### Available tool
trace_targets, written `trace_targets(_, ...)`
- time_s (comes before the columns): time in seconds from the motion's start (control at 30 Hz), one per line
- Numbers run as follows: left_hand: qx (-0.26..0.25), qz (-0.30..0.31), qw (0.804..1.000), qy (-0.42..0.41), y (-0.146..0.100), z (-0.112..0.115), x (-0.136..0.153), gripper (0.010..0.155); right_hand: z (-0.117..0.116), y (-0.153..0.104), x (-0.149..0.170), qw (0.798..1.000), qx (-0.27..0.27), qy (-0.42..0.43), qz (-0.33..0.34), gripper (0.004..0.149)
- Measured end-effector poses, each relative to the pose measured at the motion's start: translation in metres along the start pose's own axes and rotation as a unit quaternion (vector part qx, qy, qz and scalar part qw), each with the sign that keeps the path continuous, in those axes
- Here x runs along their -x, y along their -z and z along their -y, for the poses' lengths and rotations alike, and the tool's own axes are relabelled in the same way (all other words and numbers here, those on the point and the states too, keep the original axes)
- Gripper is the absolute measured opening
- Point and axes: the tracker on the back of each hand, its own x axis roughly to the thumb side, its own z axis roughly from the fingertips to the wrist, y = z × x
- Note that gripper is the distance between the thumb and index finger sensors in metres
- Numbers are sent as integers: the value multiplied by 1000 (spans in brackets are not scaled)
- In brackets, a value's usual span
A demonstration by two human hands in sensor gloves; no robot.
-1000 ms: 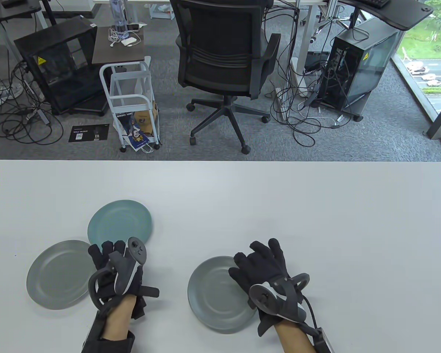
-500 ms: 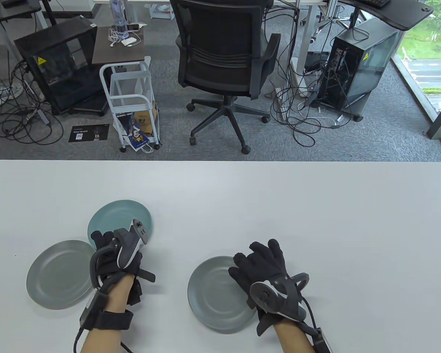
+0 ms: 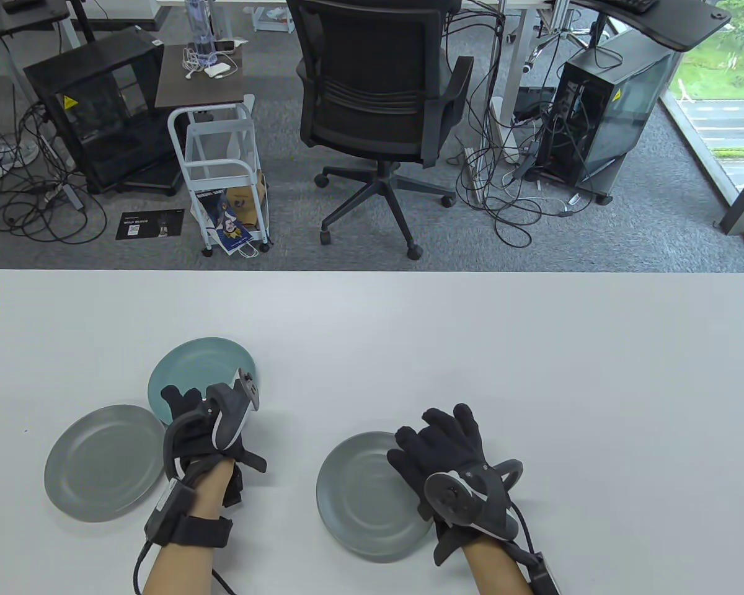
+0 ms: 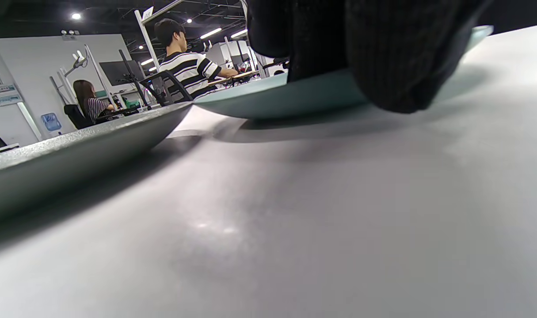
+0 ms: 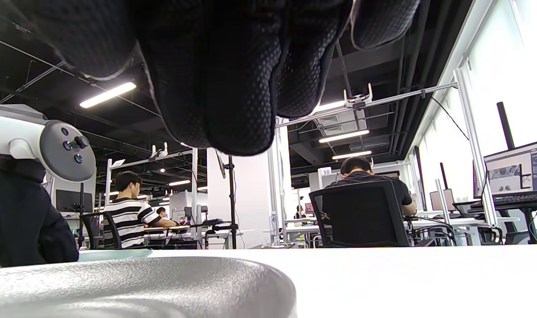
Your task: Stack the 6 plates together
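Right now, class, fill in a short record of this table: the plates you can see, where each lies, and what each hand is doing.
plates in view: three, though the task names six
teal plate: far left, left hand on its near edge
light grey plate: left, nearer the camera, untouched
dark grey plate: centre, right hand resting flat on its right side
stacking: none visible; whether the dark grey plate is a stack cannot be told
surface: white table

You've got a teal plate [image 3: 201, 365] flat just behind the left grey plate [image 3: 102, 462]; another grey plate [image 3: 363, 496] lies well right.
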Motion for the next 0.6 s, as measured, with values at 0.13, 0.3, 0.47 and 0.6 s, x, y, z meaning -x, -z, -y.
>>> trace_targets(0.13,-24,3,1000,5,-2,-1,-3,43,0,0,1,1000,-1,0,-1,52)
trace_targets(0.3,-112,1,994,-19,-13,-4,-3,39,0,0,3,1000,0,0,-4,52)
trace_targets(0.47,-182,22,982,-43,-33,-18,1,36,-2,0,4,1000,-5,-4,-6,52)
trace_targets(0.6,-211,47,975,-50,-53,-28,4,36,-4,-1,8,1000,-9,-7,-13,52)
